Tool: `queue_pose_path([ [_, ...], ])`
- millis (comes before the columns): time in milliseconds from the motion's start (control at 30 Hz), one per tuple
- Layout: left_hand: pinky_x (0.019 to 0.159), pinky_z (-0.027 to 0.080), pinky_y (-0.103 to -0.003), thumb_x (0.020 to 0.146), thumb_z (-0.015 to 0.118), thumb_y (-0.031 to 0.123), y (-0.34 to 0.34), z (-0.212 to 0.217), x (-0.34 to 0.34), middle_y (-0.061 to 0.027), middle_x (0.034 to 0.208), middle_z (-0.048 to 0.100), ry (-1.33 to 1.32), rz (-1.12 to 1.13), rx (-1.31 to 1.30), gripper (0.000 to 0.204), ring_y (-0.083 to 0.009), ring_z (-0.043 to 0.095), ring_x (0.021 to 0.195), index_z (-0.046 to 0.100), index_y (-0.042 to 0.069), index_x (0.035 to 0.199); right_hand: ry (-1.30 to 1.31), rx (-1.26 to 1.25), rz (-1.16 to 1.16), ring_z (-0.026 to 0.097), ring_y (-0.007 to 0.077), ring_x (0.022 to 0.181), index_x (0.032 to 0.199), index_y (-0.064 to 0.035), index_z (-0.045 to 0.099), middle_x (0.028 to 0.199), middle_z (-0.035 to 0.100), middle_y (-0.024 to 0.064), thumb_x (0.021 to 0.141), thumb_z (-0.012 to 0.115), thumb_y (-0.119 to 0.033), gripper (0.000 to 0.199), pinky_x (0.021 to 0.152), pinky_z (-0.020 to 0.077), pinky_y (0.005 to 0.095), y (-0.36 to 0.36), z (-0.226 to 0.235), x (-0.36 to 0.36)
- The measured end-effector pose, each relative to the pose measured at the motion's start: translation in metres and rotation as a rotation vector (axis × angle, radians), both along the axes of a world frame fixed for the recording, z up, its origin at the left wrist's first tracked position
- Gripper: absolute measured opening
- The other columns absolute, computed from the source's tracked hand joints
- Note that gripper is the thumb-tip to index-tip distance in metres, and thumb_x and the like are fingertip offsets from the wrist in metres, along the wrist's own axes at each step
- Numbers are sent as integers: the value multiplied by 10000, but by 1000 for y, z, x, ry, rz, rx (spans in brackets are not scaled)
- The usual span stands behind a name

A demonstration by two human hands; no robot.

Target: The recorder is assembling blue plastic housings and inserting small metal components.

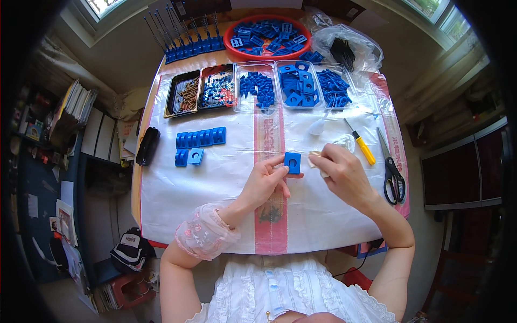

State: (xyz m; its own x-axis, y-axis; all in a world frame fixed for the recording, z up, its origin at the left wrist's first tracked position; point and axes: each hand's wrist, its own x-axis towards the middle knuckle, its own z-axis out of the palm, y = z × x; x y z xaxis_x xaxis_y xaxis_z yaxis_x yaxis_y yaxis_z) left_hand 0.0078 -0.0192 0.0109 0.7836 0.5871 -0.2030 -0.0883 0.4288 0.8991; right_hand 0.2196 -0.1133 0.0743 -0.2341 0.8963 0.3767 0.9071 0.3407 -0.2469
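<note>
My left hand (266, 180) pinches a small blue square plastic block (292, 162) with a round hole, held above the white table cover (215, 199). My right hand (342, 172) is just right of the block, fingers closed on a small pale piece (314, 156) that I cannot make out. The two hands nearly touch at the block. A row of finished blue blocks (200, 138) lies to the left, with two more blue blocks (188, 157) below it.
Trays at the back hold screws (186, 94), coloured small parts (218, 89) and blue parts (296, 86). A red bowl (267, 35) of blue parts stands behind. A yellow-handled screwdriver (361, 142) and scissors (392, 169) lie right; a black case (147, 145) lies left.
</note>
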Motion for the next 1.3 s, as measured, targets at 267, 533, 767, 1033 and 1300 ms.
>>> queue_pose_path([
  [267, 567, 552, -216, 1042, 501, 127, -2, -2, -1, -134, 1049, 757, 7, 7, 28, 355, -106, 675, 584, 607, -13, 1350, -3, -17, 128, 603, 241, 822, 1008, -52, 661, 856, 557, 75, 845, 651, -30, 165, 721, 500, 384, 7, -3, -18],
  [533, 556, 548, -219, 1043, 506, 132, 0, -4, -2, -163, 1069, 753, 22, 5, 7, 362, -110, 670, 566, 597, -15, 1361, -69, -18, 147, 597, 223, 837, 1037, -74, 694, 879, 573, 60, 841, 661, -49, 200, 724, 472, 361, 3, 5, -19],
  [767, 551, 547, -219, 1049, 492, 138, 2, -3, -2, -176, 1105, 749, 10, -22, 18, 371, -111, 673, 566, 589, -15, 1374, -89, -58, 39, 587, 230, 837, 970, -61, 694, 844, 559, 57, 783, 677, -40, 189, 723, 482, 374, 1, 10, -5],
  [1033, 563, 549, -213, 1057, 476, 143, -1, -5, -2, -192, 1101, 751, 3, -20, 39, 374, -107, 672, 575, 575, -35, 1371, -91, 65, 102, 585, 225, 858, 1034, -43, 689, 885, 571, 61, 814, 651, -48, 223, 719, 488, 365, 15, -5, -25],
  [1300, 575, 557, -207, 1057, 477, 140, 2, -1, -2, -199, 1151, 741, 25, -27, 4, 418, -95, 681, 580, 524, -44, 1430, -123, 12, -146, 611, 280, 824, 951, -47, 690, 838, 593, 92, 749, 708, 34, 219, 724, 500, 405, -13, 22, 23],
])
